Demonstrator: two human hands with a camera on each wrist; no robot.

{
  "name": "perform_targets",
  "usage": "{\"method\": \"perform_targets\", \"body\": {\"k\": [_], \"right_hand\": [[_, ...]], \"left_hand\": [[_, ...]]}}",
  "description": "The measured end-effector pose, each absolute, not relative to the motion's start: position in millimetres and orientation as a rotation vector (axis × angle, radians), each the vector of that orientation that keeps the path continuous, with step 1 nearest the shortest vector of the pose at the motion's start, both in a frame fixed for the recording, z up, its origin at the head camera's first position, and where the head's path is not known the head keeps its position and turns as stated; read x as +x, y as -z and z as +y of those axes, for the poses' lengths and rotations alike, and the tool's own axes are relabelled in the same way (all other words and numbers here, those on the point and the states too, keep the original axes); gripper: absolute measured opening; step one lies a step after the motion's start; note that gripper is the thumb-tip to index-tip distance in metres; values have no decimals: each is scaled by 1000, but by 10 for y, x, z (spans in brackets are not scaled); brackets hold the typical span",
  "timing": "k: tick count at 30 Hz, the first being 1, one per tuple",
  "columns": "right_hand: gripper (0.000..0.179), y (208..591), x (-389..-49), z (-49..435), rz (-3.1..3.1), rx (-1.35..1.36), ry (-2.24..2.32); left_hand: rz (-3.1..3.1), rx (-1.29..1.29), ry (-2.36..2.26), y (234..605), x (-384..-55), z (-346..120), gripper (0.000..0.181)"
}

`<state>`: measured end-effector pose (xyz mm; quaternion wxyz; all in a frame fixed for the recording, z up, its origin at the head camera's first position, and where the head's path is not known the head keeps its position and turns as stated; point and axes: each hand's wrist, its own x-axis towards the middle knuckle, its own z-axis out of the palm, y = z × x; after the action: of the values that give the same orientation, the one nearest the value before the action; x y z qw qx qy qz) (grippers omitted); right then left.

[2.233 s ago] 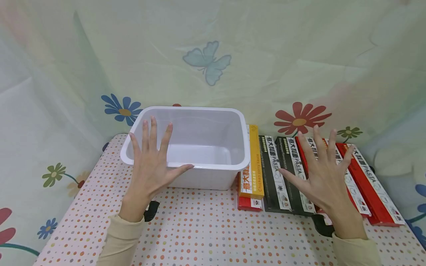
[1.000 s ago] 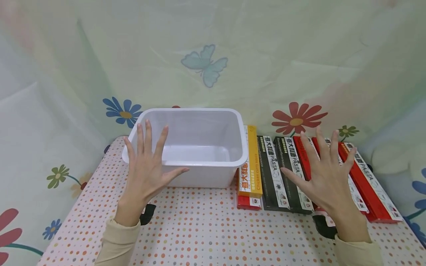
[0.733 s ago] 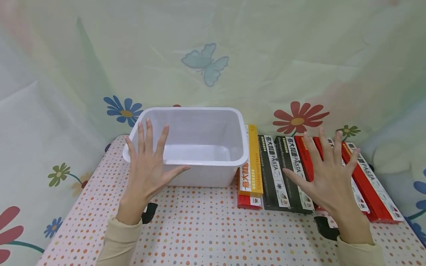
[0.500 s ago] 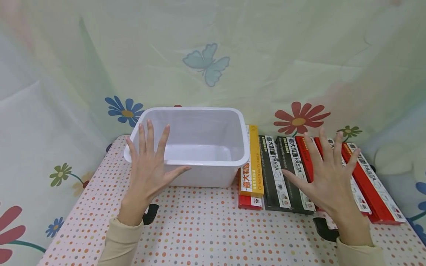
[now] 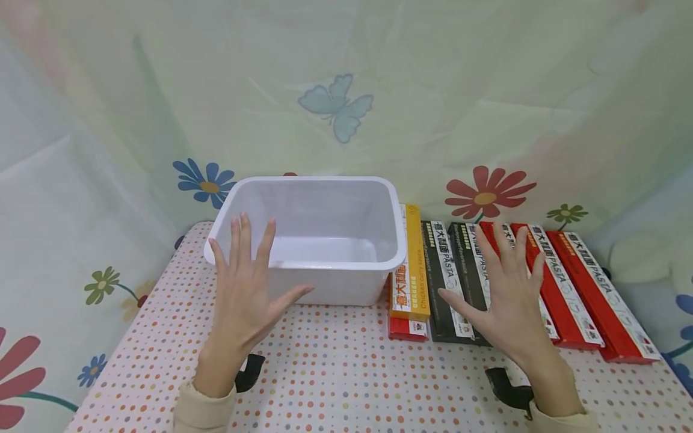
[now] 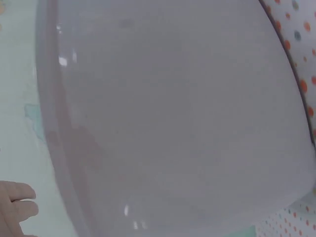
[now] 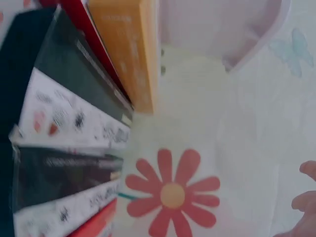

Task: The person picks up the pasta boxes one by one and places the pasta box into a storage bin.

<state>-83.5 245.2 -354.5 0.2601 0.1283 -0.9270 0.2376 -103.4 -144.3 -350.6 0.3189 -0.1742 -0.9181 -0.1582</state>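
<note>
My left hand (image 5: 245,300), fingers spread and straight, is in front of the white plastic tub (image 5: 330,285) and overlaps its left front in the head view. The tub holds nothing that I can see; its wall (image 6: 177,118) fills the left wrist view. My right hand (image 5: 509,307) spreads its fingers above the pasta boxes, holding nothing. A yellow pasta box (image 5: 415,264) lies on a red box (image 5: 406,329) beside the tub. Right of these lie two black pasta boxes (image 5: 445,282), partly behind my right hand, then several red ones (image 5: 601,294).
A dotted cloth (image 5: 346,373) covers the table. Behind it hangs a pale curtain with a butterfly (image 5: 338,108) and flowers (image 5: 485,195). Black wrist camera mounts (image 5: 249,373) stick out from both wrists.
Both hands have moved down, toward the near edge. The right hand has also shifted left, showing more of the red boxes. The tub and boxes stay in place.
</note>
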Motion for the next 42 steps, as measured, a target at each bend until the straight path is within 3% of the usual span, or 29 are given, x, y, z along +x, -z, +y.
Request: {"method": "perform_targets", "body": {"k": [7, 15, 21, 27, 42], "right_hand": [[111, 3692, -800, 2117, -2512, 410, -839], [113, 3900, -833, 1961, -2464, 273, -1309], [113, 4133, -879, 1860, -2471, 102, -1399], [115, 4266, -892, 1753, -2512, 19, -1400], [121, 4402, -978, 1562, -2530, -105, -1371]], "left_hand": [[-2251, -462, 574, 3362, -734, -1385, 93], [-2205, -215, 914, 3418, -574, -1221, 82], [-2312, 27, 1399, 3677, -686, -1112, 92], [-2016, 116, 1765, 3877, -848, -957, 97], [-1661, 110, 2017, 3751, -994, -837, 107]]}}
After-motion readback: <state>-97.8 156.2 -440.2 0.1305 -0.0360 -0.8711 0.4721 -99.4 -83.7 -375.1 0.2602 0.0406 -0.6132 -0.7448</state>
